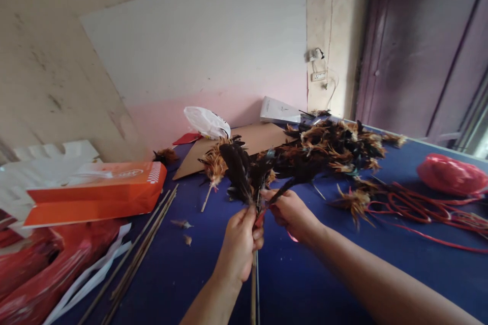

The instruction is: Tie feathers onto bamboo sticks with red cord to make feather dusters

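Left hand (239, 244) clenched round my thin stick (253, 284), feather bunch (244, 172) at its tip above the blue table (305, 284). Right hand (290, 212) pinches one feather (binding stage, I judge); next needs firm wrapping.

Head view, close, forward-down over blue table (400, 274).

Workroom corner, daylight from the right.
Stained beige wall (46, 61) upper left; pale board (213, 45) leaning at centre; socket (318, 76) with wires beside a purple door (419, 45), upper right; blue table (381, 244) across the lower frame.
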`<state>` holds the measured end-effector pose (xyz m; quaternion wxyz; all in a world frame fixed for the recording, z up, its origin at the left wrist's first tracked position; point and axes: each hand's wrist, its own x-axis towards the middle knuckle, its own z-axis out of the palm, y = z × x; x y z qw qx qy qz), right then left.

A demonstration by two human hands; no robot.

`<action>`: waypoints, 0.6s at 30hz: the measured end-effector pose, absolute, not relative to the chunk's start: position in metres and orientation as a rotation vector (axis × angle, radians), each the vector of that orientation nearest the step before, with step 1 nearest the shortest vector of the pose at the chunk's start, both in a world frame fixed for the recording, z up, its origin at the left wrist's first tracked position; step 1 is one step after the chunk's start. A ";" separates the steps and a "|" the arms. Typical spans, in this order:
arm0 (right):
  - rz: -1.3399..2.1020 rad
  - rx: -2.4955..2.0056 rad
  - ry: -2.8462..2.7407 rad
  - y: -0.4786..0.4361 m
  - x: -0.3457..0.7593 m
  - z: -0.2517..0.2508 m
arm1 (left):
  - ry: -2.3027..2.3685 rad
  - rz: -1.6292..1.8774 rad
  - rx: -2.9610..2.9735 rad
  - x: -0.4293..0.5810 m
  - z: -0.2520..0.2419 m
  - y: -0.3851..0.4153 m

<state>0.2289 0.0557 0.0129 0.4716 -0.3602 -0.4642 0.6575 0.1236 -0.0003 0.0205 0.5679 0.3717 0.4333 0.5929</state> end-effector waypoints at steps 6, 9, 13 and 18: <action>1.652 -0.881 -1.571 0.056 0.248 0.019 | 1.040 1.422 0.828 0.119 0.018 0.002; 1.667 -0.819 -1.555 0.054 0.251 0.023 | 1.021 1.403 0.844 0.118 0.017 0.003; 1.551 -0.956 -1.426 0.054 0.240 0.022 | 0.947 1.350 0.861 0.119 0.017 0.002; 1.510 -1.016 -1.370 0.056 0.234 0.017 | 0.992 1.361 0.805 0.120 0.018 0.001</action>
